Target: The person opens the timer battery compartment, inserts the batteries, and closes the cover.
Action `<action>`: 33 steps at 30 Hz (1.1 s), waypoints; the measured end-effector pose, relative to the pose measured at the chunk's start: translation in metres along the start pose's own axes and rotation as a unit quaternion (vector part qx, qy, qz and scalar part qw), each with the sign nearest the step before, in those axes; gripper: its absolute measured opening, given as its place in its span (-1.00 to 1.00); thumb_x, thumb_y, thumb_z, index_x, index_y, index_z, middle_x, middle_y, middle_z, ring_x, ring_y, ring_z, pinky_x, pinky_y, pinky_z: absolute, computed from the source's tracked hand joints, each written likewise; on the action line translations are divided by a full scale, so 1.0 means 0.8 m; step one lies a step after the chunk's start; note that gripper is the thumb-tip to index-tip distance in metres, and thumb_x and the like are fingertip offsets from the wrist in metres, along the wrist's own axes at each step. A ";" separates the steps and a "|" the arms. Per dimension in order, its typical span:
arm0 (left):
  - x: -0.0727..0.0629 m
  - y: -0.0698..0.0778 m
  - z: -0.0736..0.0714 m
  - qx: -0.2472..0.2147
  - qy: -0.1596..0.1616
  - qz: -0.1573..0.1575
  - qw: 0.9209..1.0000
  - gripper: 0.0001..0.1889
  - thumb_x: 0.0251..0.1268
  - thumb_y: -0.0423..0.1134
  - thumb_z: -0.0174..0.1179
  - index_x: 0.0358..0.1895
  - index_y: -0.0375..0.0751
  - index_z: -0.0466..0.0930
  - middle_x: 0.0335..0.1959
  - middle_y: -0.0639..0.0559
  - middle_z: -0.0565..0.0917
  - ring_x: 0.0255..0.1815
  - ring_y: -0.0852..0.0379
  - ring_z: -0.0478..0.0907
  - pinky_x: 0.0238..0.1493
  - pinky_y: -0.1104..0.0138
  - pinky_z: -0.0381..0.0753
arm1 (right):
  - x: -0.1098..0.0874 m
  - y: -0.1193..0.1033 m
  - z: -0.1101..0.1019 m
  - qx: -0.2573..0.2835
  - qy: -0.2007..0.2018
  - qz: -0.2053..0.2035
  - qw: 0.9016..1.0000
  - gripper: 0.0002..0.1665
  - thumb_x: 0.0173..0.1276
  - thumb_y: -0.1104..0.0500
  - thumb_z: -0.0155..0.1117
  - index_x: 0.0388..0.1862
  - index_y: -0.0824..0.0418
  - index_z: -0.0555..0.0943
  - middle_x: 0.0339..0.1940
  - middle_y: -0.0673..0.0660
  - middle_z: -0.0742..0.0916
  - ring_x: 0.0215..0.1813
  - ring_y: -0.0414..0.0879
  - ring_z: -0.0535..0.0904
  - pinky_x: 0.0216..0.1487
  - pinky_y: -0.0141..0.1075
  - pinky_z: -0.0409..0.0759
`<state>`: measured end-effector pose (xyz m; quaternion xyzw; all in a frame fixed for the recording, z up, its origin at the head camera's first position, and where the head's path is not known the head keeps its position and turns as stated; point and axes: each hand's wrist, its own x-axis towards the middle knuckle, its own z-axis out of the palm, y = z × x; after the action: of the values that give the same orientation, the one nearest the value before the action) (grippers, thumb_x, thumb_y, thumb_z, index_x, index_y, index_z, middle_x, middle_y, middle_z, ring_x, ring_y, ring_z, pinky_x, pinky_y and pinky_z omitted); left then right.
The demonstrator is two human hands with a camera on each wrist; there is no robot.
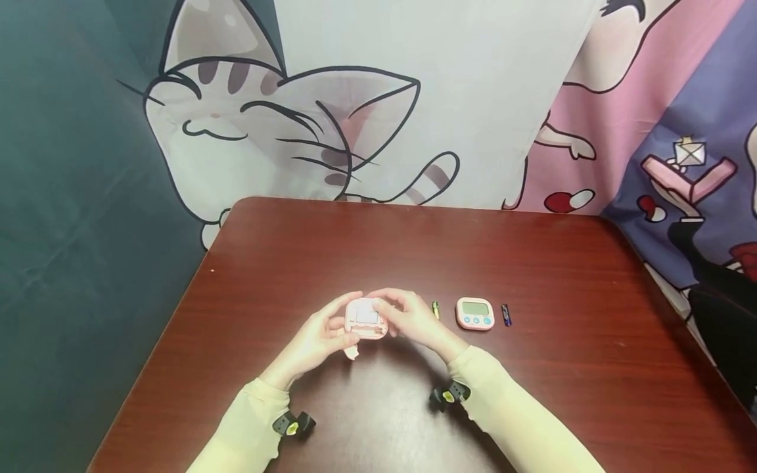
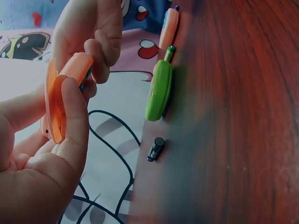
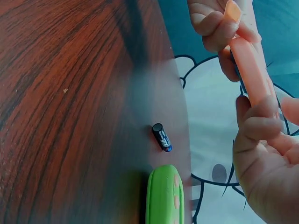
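Both hands hold a pink digital timer (image 1: 367, 318), its back turned up and the battery slot along its near edge uncovered. My left hand (image 1: 319, 341) grips its left side, thumb at the near corner. A small pale piece (image 1: 351, 353) juts out below this hand; between the left fingers in the right wrist view an orange tip (image 3: 232, 10) shows. My right hand (image 1: 416, 322) grips the right side, thumb on the back. Under the hands in the wrist views lie a green timer (image 2: 159, 91) and a dark battery (image 3: 162, 137), both hidden in the head view.
To the right on the brown table (image 1: 568, 368) lie a green battery (image 1: 435, 309), a second pink timer (image 1: 475, 314) with its screen up, and a blue battery (image 1: 506, 315). A cat-print cloth (image 1: 248, 131) hangs behind the table's far edge.
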<state>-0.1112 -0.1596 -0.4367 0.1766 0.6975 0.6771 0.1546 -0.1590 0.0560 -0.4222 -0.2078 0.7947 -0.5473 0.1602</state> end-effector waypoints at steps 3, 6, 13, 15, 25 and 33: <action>-0.002 0.001 -0.003 0.001 0.009 -0.005 1.000 -0.27 0.21 -0.49 0.20 0.43 -0.13 0.12 -0.17 -0.42 0.65 -0.50 0.06 0.66 -0.23 0.34 0.61 | 0.001 0.004 -0.004 0.001 0.009 0.010 1.000 -0.68 0.44 0.05 0.12 0.04 0.17 0.60 -0.69 0.13 0.57 -0.68 -0.05 0.46 -0.69 -0.31 0.41; -0.005 0.001 -0.010 0.002 0.021 -0.012 1.000 -0.29 0.21 -0.49 0.20 0.41 -0.06 0.15 -0.17 -0.45 0.64 -0.48 0.03 0.66 -0.23 0.35 0.60 | 0.004 0.008 -0.007 -0.031 0.031 0.011 0.999 -0.70 0.43 0.02 0.13 -0.02 0.16 0.63 -0.59 0.21 0.65 -0.59 0.00 0.55 -0.57 -0.34 0.48; -0.008 0.006 -0.030 0.013 0.057 -0.019 0.998 -0.29 0.19 -0.46 0.23 0.39 0.01 0.18 -0.17 -0.49 0.62 -0.46 0.00 0.68 -0.24 0.37 0.60 | 0.018 0.016 -0.009 -0.205 0.083 -0.008 0.975 -0.80 0.26 0.12 0.31 -0.17 0.16 0.69 -0.48 -0.01 0.70 -0.55 -0.19 0.52 -0.40 -0.33 0.47; -0.009 0.007 -0.035 0.014 0.063 -0.017 0.998 -0.29 0.19 -0.47 0.23 0.39 -0.03 0.17 -0.15 -0.48 0.62 -0.41 0.02 0.68 -0.23 0.39 0.59 | 0.024 0.018 -0.007 -0.261 0.080 -0.009 0.962 -0.80 0.21 0.11 0.36 -0.20 0.14 0.70 -0.48 -0.06 0.69 -0.52 -0.20 0.52 -0.34 -0.28 0.49; -0.012 0.010 -0.047 0.004 0.083 -0.028 0.996 -0.29 0.20 -0.45 0.23 0.40 0.04 0.20 -0.10 -0.30 0.66 -0.30 -0.12 0.68 -0.22 0.35 0.62 | 0.056 0.015 0.010 -0.442 0.018 -0.065 0.894 -0.59 0.12 0.03 0.44 -0.04 0.10 0.67 -0.11 0.06 0.71 -0.07 0.05 0.56 -0.08 -0.06 0.44; -0.010 0.006 -0.050 0.003 0.082 -0.030 0.996 -0.28 0.19 -0.46 0.24 0.40 0.02 0.20 -0.14 -0.30 0.67 -0.26 -0.20 0.66 -0.26 0.35 0.62 | 0.066 0.019 0.027 -0.466 -0.024 -0.044 0.883 -0.29 0.01 -0.16 0.48 0.09 0.17 0.61 -0.07 0.13 0.66 -0.05 0.08 0.53 -0.05 -0.05 0.43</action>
<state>-0.1223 -0.1983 -0.4303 0.0999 0.7151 0.6819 0.1170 -0.1962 0.0168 -0.4457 -0.3064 0.9441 -0.1147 0.0399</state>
